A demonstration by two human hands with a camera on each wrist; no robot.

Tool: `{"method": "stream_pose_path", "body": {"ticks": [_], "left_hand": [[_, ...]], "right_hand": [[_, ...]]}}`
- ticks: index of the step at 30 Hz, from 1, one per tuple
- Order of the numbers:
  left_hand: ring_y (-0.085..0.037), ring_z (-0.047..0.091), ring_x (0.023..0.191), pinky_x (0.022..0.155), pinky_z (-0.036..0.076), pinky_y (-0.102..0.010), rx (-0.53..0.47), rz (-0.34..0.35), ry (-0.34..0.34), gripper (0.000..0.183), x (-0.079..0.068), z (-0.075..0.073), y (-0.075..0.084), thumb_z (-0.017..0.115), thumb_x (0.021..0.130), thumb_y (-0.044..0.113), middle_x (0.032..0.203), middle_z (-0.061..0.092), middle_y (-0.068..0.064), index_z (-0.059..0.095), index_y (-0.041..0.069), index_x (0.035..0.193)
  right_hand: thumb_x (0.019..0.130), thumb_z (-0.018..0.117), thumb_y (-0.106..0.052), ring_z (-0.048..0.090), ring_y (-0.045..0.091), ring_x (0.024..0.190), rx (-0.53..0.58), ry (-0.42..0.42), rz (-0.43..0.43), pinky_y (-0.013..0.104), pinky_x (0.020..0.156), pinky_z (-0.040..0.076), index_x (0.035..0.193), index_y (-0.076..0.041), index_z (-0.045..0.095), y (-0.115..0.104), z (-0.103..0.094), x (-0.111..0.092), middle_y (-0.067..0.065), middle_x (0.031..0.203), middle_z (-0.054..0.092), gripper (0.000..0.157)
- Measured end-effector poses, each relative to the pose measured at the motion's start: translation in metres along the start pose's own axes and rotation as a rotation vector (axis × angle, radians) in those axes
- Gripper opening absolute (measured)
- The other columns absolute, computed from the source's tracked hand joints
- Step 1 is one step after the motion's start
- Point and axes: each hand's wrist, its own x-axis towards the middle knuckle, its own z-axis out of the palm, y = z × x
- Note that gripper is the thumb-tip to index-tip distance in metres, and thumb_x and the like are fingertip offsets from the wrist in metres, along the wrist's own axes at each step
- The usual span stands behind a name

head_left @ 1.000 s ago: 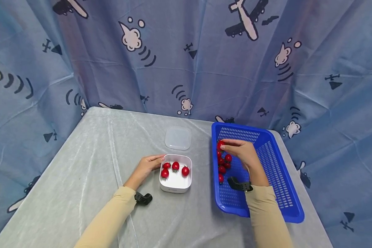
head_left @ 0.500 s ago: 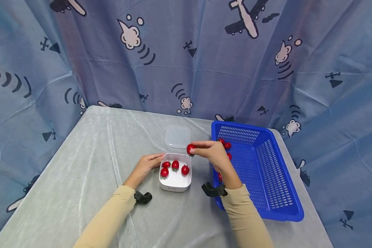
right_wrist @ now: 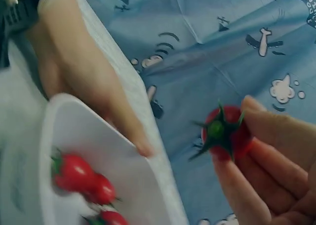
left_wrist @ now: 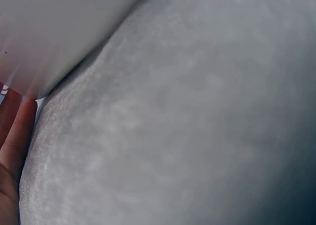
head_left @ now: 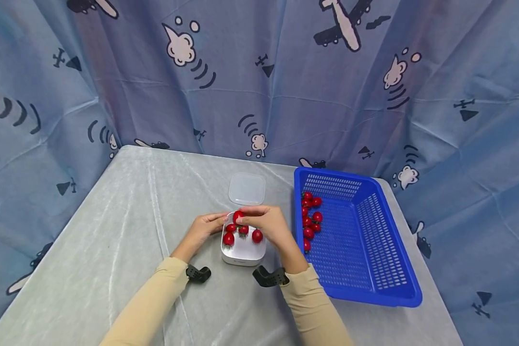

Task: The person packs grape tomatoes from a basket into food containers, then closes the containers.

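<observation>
In the head view a white square box [head_left: 242,252] holds several red cherry tomatoes [head_left: 257,236]. My left hand [head_left: 202,231] touches its far left corner, the tips right at the rim. Seen from the left wrist, straight fingers [left_wrist: 19,126] lie against the box's outer wall. My right hand [head_left: 270,225] pinches one more cherry tomato [head_left: 238,217] above the box's far side. The right wrist view shows this tomato [right_wrist: 229,133] between thumb and fingertips, its green stem end facing the camera.
To the right stands a blue perforated basket [head_left: 363,300], with several cherry tomatoes [head_left: 308,233] along its left side. A clear square lid [head_left: 247,189] lies behind the box. A blue patterned curtain [head_left: 225,77] hangs behind the table [head_left: 142,216].
My right hand has lifted a cherry tomato out of the blue basket and carried it left, over the white box. The left hand has stayed at the box corner.
</observation>
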Motion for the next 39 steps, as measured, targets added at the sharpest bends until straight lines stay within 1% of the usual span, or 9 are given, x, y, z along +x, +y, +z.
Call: {"method": "stream_pose_path", "body": {"ticks": [3,5,8,12,16,24,30,35,39], "left_hand": [[0.0,0.069,0.093,0.088,0.057,-0.02,0.008,0.006,-0.006,0.041,0.0,0.0,0.001,0.068,0.095,0.022,0.123,0.071,-0.01,0.065,0.0,0.129],[0.0,0.069,0.093,0.088,0.056,-0.02,0.013,0.006,-0.011,0.041,0.0,0.001,0.002,0.068,0.095,0.023,0.123,0.071,-0.009,0.065,0.0,0.129],[0.0,0.069,0.093,0.088,0.056,-0.019,0.013,0.007,-0.019,0.042,-0.001,0.002,0.003,0.068,0.095,0.024,0.124,0.071,-0.009,0.064,0.0,0.13],[0.0,0.069,0.093,0.088,0.056,-0.018,0.008,0.011,-0.03,0.043,-0.001,0.004,0.003,0.067,0.095,0.023,0.127,0.069,-0.011,0.063,-0.001,0.13],[0.001,0.068,0.094,0.088,0.055,-0.018,0.01,0.018,-0.036,0.044,0.0,0.004,0.002,0.067,0.096,0.023,0.129,0.067,-0.014,0.062,-0.002,0.131],[0.0,0.068,0.094,0.089,0.056,-0.019,0.001,0.013,-0.026,0.043,0.001,0.003,0.001,0.067,0.096,0.022,0.129,0.067,-0.015,0.063,-0.002,0.131],[0.0,0.069,0.093,0.087,0.056,-0.019,-0.009,0.013,-0.021,0.042,0.001,0.001,-0.001,0.067,0.096,0.021,0.125,0.069,-0.012,0.063,-0.003,0.13],[0.0,0.068,0.093,0.086,0.056,-0.019,-0.016,0.008,-0.007,0.042,0.002,0.001,-0.002,0.068,0.095,0.021,0.126,0.069,-0.011,0.063,-0.003,0.129],[0.0,0.068,0.092,0.086,0.056,-0.018,-0.004,0.001,0.002,0.042,0.001,0.001,-0.002,0.069,0.094,0.022,0.125,0.07,-0.01,0.064,-0.002,0.129]], "right_hand": [[0.078,0.085,-0.019,0.07,0.013,0.087,-0.048,0.042,0.017,0.027,0.075,0.056,0.103,-0.006,0.079,0.011,0.011,0.002,0.011,0.1,0.078,0.029],[0.076,0.086,-0.018,0.068,0.01,0.079,-0.062,0.075,0.037,0.023,0.062,0.048,0.101,-0.006,0.08,0.019,0.017,0.005,0.011,0.095,0.078,0.029],[0.073,0.087,-0.013,0.068,0.008,0.072,-0.06,0.097,0.05,0.02,0.056,0.043,0.099,-0.004,0.08,0.031,0.022,0.008,0.014,0.09,0.078,0.029],[0.071,0.088,-0.01,0.07,0.011,0.084,-0.098,0.115,0.037,0.019,0.066,0.05,0.099,-0.003,0.08,0.041,0.027,0.01,0.014,0.095,0.077,0.03],[0.069,0.089,-0.011,0.07,0.021,0.096,-0.162,0.141,0.008,0.025,0.075,0.055,0.097,-0.003,0.08,0.045,0.03,0.01,0.013,0.098,0.077,0.031],[0.068,0.089,-0.011,0.072,0.026,0.096,-0.315,0.163,-0.048,0.031,0.077,0.057,0.099,-0.003,0.08,0.045,0.035,0.01,0.013,0.098,0.077,0.033],[0.074,0.085,-0.01,0.073,0.026,0.088,-0.271,0.211,-0.091,0.028,0.069,0.059,0.102,-0.002,0.079,0.026,0.028,0.003,0.016,0.096,0.077,0.029],[0.079,0.084,-0.014,0.071,0.029,0.104,-0.154,0.265,-0.059,0.038,0.087,0.06,0.106,-0.005,0.078,-0.008,0.006,-0.008,0.016,0.107,0.076,0.03],[0.079,0.085,-0.02,0.069,0.027,0.11,-0.087,0.296,-0.037,0.039,0.094,0.058,0.109,-0.006,0.078,-0.02,-0.015,-0.009,0.014,0.11,0.075,0.034]]}}
